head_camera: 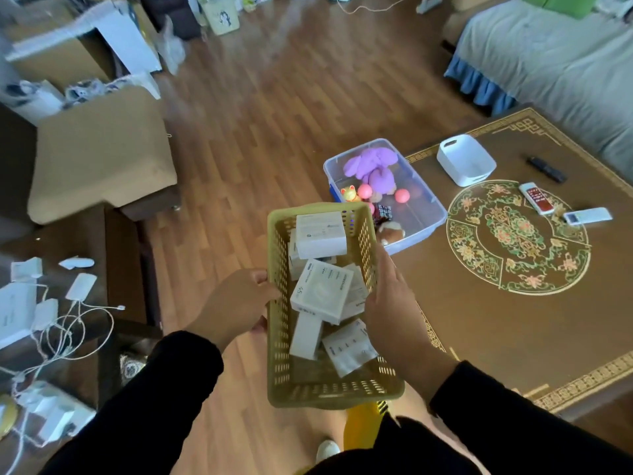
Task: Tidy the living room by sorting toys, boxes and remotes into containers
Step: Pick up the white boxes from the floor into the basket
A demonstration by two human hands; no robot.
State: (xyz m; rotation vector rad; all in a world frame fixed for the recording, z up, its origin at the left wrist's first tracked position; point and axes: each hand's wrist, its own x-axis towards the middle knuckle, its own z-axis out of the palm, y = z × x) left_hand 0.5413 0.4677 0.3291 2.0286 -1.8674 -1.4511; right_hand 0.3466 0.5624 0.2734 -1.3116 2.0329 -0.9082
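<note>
Yellow plastic basket (279,337) of white boxes (322,291) held above wood floor, bench at 3 o'clock. Left grip (236,305) clamped on basket's left wall, right grip (390,310) clamped on its right rim.

olive-yellow perforated basket (281,323), white boxes (321,295), purple plush (371,164), floral-medallion brown table (513,303)

My left hand (236,303) hid its fingertips behind the basket (279,337) wall. Print on the white boxes (322,293) between my hands was too small to read. Beyond my right hand (394,310), the basket rim covered the toy bin (435,214) corner.
</note>
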